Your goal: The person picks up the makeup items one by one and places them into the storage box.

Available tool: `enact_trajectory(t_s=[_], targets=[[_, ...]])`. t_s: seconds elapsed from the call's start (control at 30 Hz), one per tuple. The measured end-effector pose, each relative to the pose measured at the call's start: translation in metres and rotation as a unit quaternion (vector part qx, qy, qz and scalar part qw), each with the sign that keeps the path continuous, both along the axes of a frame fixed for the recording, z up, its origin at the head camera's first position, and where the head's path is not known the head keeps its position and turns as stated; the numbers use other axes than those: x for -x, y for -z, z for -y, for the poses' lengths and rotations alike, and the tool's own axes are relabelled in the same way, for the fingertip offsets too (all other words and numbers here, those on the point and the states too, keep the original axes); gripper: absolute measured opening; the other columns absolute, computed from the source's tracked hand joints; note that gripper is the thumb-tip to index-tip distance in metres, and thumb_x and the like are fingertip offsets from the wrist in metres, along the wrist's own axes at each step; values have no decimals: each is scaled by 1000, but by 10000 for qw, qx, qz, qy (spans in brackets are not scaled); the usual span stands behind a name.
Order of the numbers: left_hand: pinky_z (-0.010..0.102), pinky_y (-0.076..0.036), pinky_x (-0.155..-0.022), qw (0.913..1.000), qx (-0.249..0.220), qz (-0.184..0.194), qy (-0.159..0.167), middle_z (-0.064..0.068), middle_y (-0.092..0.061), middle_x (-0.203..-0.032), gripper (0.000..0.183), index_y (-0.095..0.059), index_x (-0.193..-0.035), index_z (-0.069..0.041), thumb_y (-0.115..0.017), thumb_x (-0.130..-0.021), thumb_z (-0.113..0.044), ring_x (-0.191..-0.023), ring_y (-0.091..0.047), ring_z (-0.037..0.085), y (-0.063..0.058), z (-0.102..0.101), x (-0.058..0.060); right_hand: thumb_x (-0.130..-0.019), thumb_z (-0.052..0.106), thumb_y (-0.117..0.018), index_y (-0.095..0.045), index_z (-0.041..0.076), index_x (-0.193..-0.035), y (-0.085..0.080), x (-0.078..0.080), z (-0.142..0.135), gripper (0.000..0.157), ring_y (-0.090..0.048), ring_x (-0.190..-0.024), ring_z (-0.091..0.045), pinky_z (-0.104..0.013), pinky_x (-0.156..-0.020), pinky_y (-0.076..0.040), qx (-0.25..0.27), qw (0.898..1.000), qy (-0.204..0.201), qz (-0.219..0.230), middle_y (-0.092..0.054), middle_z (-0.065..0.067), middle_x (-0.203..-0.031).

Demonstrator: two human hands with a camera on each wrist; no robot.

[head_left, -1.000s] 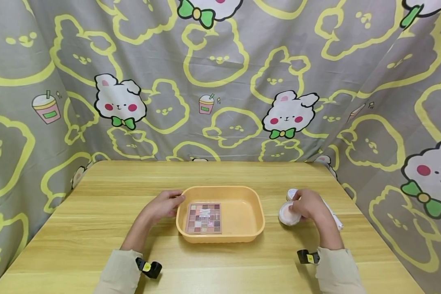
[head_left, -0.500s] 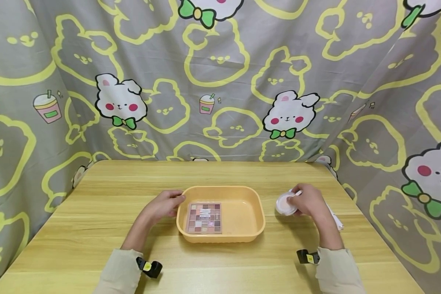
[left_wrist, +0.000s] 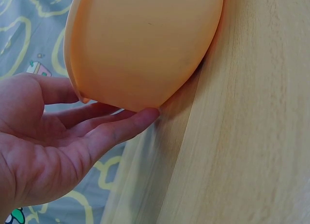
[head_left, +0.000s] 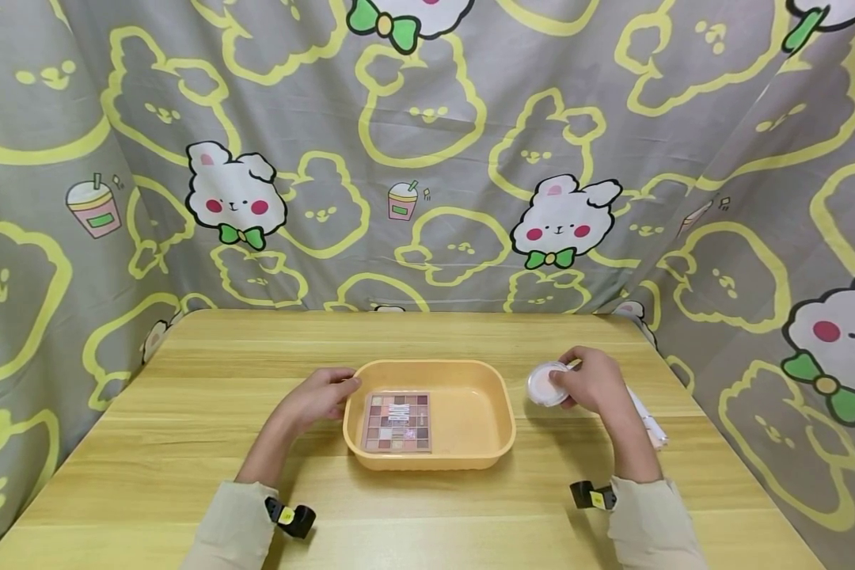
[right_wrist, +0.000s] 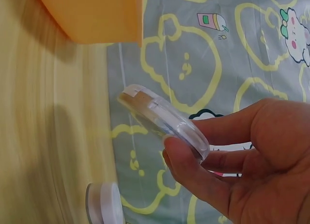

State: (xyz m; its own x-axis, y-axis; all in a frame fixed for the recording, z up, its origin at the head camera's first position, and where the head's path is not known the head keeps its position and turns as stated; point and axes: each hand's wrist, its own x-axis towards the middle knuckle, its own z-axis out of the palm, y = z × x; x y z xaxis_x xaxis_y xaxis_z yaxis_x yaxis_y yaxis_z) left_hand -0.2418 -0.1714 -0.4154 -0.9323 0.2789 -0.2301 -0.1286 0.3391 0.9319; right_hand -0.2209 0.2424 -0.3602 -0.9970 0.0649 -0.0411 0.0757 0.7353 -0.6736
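In the head view my left hand (head_left: 322,393) touches the left end of a yellow plastic tray (head_left: 470,461). The left wrist view shows its fingers fairly straight against the tray's outer wall (left_wrist: 145,45), with one digit at the rim. Lying in the tray's left half is an eyeshadow palette (head_left: 397,435) with many small coloured pans. My right hand (head_left: 593,381) pinches a round, flat powder compact (head_left: 544,388) with a clear rim between thumb and fingers. The compact is raised above the table, just right of the tray, and tilted in the right wrist view.
Slim white tubes (head_left: 648,419) lie on the wooden table (head_left: 427,514), partly hidden behind my right forearm. A small round jar (right_wrist: 110,204) with a white lid stands below the right hand in the right wrist view. A patterned curtain (head_left: 313,95) closes off the back and sides.
My right hand has lifted the powder compact off the table and carried it left and away from me, towards the tray. The left hand and the tray have stayed put.
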Motion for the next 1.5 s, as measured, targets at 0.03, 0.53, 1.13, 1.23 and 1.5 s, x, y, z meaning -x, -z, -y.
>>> enact_trajectory(t_s=[0.03, 0.53, 1.13, 1.23, 1.5], targets=[[40, -54, -85, 10000, 0, 1, -6, 20, -56, -127, 42, -49, -134, 2, -46, -101, -25, -115, -56, 29, 0, 0, 0, -89, 14, -63, -55, -6, -115, -1, 0, 1, 34, -66, -54, -21, -31, -51, -54, 4, 10000, 1, -1, -66, -22, -91], [41, -53, -86, 10000, 25, 2, -59, 18, -57, -125, 42, -50, -132, 1, -47, -100, -26, -115, -56, 29, 2, 0, 1, -91, 22, -62, -55, -1, -119, -10, -1, 11, 36, -67, -57, -20, -41, -65, -51, -114, 9999, -39, -66, -67, -19, -97], [42, -54, -86, 10000, 18, 1, -16, 19, -56, -127, 41, -50, -133, 1, -46, -101, -24, -116, -56, 30, 0, 0, 0, -91, 21, -63, -56, 1, -118, -14, -4, 25, 35, -67, -56, -19, -40, -64, -56, 312, 9989, -166, -307, -64, -21, -97], [42, -53, -86, 10000, 35, 12, -5, 19, -56, -127, 41, -50, -133, 1, -46, -101, -25, -117, -55, 30, 0, 0, 0, -91, 20, -64, -57, 0, -117, -13, -4, 29, 33, -66, -55, -19, -31, -51, -55, 358, 9983, -211, -420, -64, -20, -94], [43, -53, -86, 10000, 34, -6, 27, 19, -56, -127, 42, -50, -133, 1, -46, -101, -25, -117, -55, 31, -1, 0, 0, -90, 17, -65, -59, 0, -114, -10, -4, 41, 30, -65, -53, -20, -32, -49, -55, 430, 9972, -361, -490, -64, -19, -89]])
